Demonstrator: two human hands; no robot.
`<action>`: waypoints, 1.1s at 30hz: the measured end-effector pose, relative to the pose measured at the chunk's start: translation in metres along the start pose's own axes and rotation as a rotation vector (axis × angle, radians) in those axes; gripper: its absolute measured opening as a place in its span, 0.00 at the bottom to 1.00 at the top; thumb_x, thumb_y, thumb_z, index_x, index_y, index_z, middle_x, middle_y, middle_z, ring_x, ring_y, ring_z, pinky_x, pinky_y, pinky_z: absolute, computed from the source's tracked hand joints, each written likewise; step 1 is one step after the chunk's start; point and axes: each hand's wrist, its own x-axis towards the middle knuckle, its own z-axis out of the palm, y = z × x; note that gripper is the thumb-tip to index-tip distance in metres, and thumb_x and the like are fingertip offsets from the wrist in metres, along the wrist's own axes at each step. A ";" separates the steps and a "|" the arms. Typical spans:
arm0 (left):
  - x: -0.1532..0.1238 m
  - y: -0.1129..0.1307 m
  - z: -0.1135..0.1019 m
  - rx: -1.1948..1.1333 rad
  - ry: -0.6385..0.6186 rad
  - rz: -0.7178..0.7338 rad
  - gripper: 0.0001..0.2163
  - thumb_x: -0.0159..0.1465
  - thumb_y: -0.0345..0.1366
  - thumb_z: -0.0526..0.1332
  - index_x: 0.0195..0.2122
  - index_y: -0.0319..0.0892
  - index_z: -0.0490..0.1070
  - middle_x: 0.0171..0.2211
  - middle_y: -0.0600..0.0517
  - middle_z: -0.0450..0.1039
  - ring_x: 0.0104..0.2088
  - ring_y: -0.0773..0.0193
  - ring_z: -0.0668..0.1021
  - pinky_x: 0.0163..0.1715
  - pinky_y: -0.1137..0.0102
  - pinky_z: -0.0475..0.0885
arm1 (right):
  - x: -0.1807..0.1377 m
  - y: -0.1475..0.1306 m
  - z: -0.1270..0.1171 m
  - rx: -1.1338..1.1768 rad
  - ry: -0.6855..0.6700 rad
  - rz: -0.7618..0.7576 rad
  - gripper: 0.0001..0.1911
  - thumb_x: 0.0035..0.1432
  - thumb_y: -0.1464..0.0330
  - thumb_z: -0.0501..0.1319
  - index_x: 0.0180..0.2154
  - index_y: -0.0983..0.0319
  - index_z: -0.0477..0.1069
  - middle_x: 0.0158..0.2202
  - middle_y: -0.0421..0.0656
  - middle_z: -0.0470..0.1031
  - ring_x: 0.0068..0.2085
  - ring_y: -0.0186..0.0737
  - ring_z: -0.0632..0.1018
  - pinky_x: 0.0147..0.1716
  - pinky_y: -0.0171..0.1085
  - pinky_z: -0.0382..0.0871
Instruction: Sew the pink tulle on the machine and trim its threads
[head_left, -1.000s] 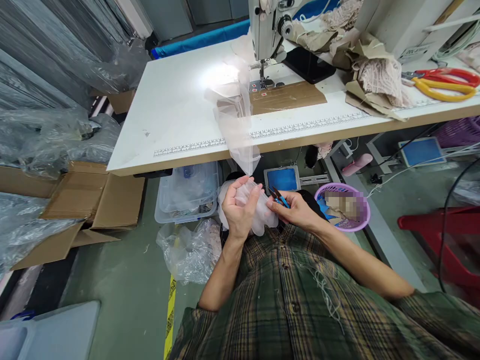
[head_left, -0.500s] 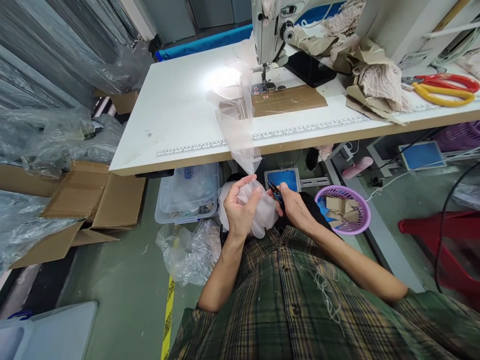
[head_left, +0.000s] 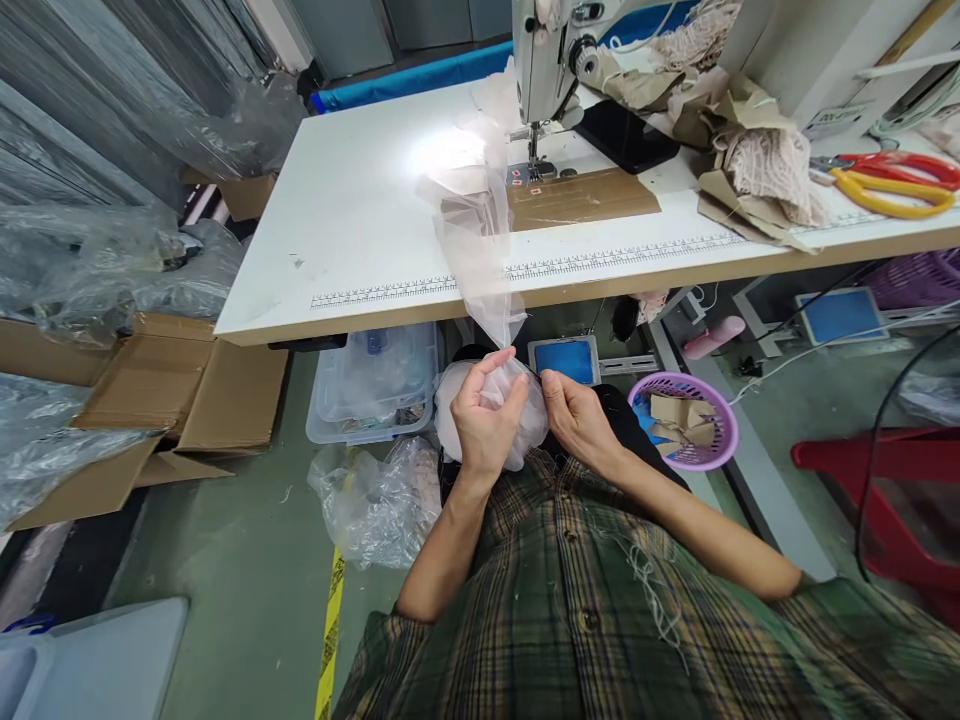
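Note:
Sheer pale pink fabric [head_left: 480, 265] trails from the sewing machine [head_left: 538, 60] over the table edge and bunches in my lap. My left hand [head_left: 486, 415] is closed on it, with thumb and fingers pinching the gathered part just below the table. Close beside it on the right, my right hand [head_left: 581, 420] is closed around small black thread snips [head_left: 534, 376]. Only their dark tip shows at the bunched fabric; the rest is hidden by my fingers.
On the white table [head_left: 352, 200] lie brown card [head_left: 585, 198], a black phone [head_left: 626, 135], fabric scraps [head_left: 772, 170] and red-and-yellow-handled scissors [head_left: 892, 185]. Below are a purple basket [head_left: 724, 425], a clear plastic box [head_left: 367, 390] and a pedal [head_left: 564, 360]. An open carton [head_left: 232, 400] stands left.
My right hand has turned and moved slightly left, bringing the snips up against the bunched fabric; their blades are now mostly hidden. My left hand keeps its pinch on the fabric.

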 end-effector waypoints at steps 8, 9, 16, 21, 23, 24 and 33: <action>-0.002 -0.002 0.001 0.041 0.013 0.016 0.14 0.58 0.32 0.68 0.46 0.44 0.77 0.45 0.49 0.79 0.45 0.59 0.80 0.52 0.62 0.74 | 0.000 -0.004 0.002 -0.090 0.042 -0.025 0.22 0.68 0.53 0.46 0.26 0.58 0.57 0.22 0.37 0.60 0.24 0.36 0.59 0.26 0.37 0.50; -0.002 -0.002 0.002 0.040 0.015 0.015 0.14 0.58 0.32 0.68 0.46 0.44 0.77 0.46 0.49 0.79 0.45 0.59 0.80 0.52 0.62 0.74 | 0.000 -0.004 0.002 -0.098 0.054 -0.017 0.22 0.68 0.53 0.46 0.26 0.58 0.57 0.22 0.37 0.60 0.24 0.36 0.59 0.26 0.37 0.50; -0.003 -0.003 0.005 0.004 0.012 0.003 0.13 0.57 0.32 0.68 0.45 0.43 0.77 0.46 0.48 0.79 0.46 0.58 0.80 0.51 0.62 0.74 | -0.002 -0.004 0.010 0.041 0.089 0.045 0.26 0.67 0.47 0.45 0.25 0.58 0.57 0.22 0.37 0.59 0.25 0.35 0.60 0.26 0.37 0.51; -0.003 -0.004 0.005 -0.010 0.006 -0.014 0.13 0.57 0.32 0.68 0.45 0.43 0.77 0.46 0.48 0.79 0.47 0.58 0.80 0.51 0.62 0.74 | -0.002 -0.001 0.010 0.074 0.062 0.056 0.26 0.67 0.46 0.45 0.25 0.58 0.56 0.22 0.37 0.58 0.25 0.35 0.59 0.25 0.37 0.51; -0.003 -0.004 0.005 -0.014 0.008 -0.015 0.13 0.57 0.32 0.68 0.45 0.44 0.77 0.46 0.48 0.79 0.47 0.58 0.80 0.52 0.62 0.73 | -0.002 -0.001 0.008 0.081 0.042 0.066 0.27 0.67 0.46 0.45 0.25 0.58 0.55 0.22 0.37 0.57 0.25 0.35 0.59 0.25 0.37 0.51; -0.002 -0.004 0.004 -0.016 0.008 -0.017 0.13 0.57 0.32 0.68 0.45 0.44 0.77 0.46 0.48 0.79 0.47 0.57 0.80 0.53 0.61 0.73 | -0.002 -0.001 0.007 0.083 0.030 0.067 0.27 0.67 0.46 0.44 0.25 0.58 0.55 0.22 0.37 0.57 0.25 0.35 0.59 0.24 0.37 0.50; -0.003 -0.005 0.004 0.003 -0.039 0.006 0.13 0.57 0.30 0.67 0.44 0.44 0.77 0.46 0.48 0.79 0.47 0.58 0.80 0.53 0.62 0.73 | 0.003 -0.001 0.007 -0.002 0.058 0.057 0.28 0.66 0.45 0.44 0.24 0.58 0.56 0.21 0.37 0.57 0.23 0.35 0.58 0.25 0.37 0.50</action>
